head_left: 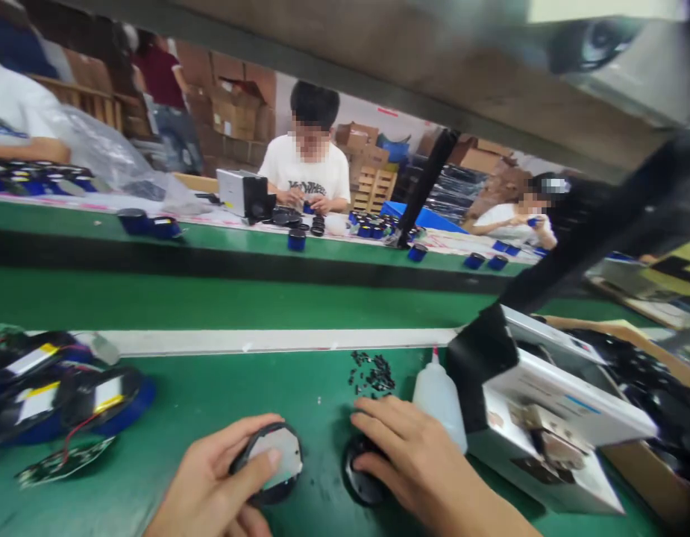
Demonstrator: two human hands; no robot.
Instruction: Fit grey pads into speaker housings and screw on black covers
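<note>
You are holding a grey-faced disc (273,461) in your left hand (210,485), close to the near edge of the green bench (210,395); your thumb is lying across its face and your fingers are curling round its far rim, so the grip is closing on it from both sides. Your right hand (420,462) is resting just beside it, fingers bent and spreading loosely over a black cap (360,483) that is sitting on the bench; the palm is hiding most of the cap, so you cannot tell whether the fingers are gripping it or only lying on it. A pile of small black screws (372,373) is lying just beyond your right fingertips, and a white squeeze bottle (441,403) is standing upright next to that hand, touching the white machine (551,418) towards the right edge. Blue and black housings (59,395) are crowding the left edge, with a circuit board (62,460) lying in front of them. Across the conveyor belt (238,298), a person in a white shirt (308,175) is sitting and working
</note>
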